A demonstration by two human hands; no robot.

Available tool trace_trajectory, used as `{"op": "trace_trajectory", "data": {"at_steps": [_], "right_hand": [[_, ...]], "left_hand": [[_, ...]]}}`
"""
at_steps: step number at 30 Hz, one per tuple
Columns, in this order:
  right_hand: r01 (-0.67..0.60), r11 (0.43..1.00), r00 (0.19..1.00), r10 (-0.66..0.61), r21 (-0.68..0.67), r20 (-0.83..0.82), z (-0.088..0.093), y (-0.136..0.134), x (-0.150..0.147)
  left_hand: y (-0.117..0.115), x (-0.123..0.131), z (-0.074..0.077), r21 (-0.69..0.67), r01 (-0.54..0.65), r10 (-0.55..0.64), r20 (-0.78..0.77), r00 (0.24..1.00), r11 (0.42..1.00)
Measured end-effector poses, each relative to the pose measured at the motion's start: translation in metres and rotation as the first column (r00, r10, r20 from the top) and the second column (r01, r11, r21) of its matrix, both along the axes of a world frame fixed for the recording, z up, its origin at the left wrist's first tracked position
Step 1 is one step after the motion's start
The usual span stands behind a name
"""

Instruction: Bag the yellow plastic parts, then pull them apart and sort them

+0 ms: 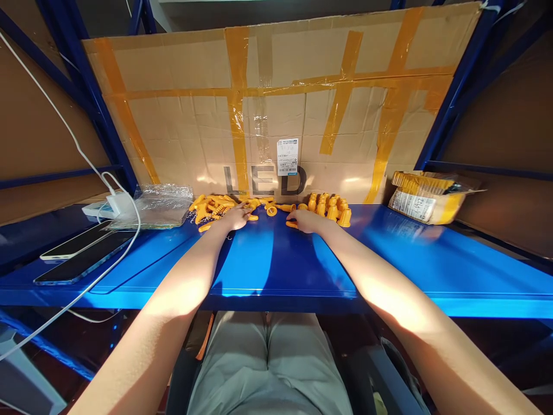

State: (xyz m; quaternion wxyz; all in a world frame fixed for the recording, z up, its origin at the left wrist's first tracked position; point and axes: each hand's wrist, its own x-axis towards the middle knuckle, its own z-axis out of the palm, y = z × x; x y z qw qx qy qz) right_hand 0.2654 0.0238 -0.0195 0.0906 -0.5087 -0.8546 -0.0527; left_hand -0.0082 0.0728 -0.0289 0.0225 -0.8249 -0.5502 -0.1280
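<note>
My left hand (235,218) rests at the right side of a loose pile of orange plastic parts (215,206), fingers stretched out and a little apart. A small orange piece (253,218) lies by its fingertips. My right hand (305,221) is low over the shelf, its fingers closed on an orange plastic piece (292,224) that sticks out to the left. Just behind that hand lies another orange part (286,207). Between the hands, a round orange part with an open end (271,211) faces me. Several orange cone-shaped parts (332,208) stand upright in rows beyond my right wrist.
The blue shelf (250,259) has a cardboard panel (185,132) at its back. Two phones (86,257), a white charger (120,204) with cables and a clear plastic bag (155,207) are on the left. An opened, taped package (425,199) sits at the right.
</note>
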Motion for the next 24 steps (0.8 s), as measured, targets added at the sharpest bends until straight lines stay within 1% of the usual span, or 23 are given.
{"op": "trace_trajectory", "data": {"at_steps": [3,7,9,13,18,21,24], "right_hand": [[0.037,0.992,0.999,-0.038,-0.117,-0.009,0.002,-0.001,-0.003],[0.066,0.986,0.997,-0.071,-0.154,-0.026,0.004,-0.004,-0.007],[0.064,0.987,0.997,-0.069,-0.15,-0.029,0.004,-0.004,-0.008],[0.042,0.992,0.998,-0.046,-0.121,-0.03,0.002,-0.001,-0.004],[-0.031,0.998,0.999,0.028,-0.06,-0.041,-0.001,0.001,0.0],[-0.018,0.998,0.999,0.015,-0.061,-0.036,0.0,0.001,-0.001],[0.045,0.999,0.999,-0.045,-0.027,-0.002,0.004,0.001,0.001]], "left_hand": [[0.001,0.0,0.001,0.056,-0.002,0.002,-0.007,1.0,0.998],[-0.001,0.002,0.004,0.104,-0.005,0.008,-0.02,1.0,0.995],[-0.004,0.004,0.006,0.12,-0.003,0.004,-0.006,1.0,0.993],[-0.009,0.008,0.009,0.122,0.001,-0.011,0.08,0.997,0.993],[-0.012,0.01,0.01,0.067,0.04,-0.051,0.172,0.984,0.997],[-0.014,0.012,0.01,0.014,0.071,-0.072,0.236,0.969,0.997],[-0.018,0.018,0.011,-0.029,0.094,-0.082,0.282,0.956,0.995]]}}
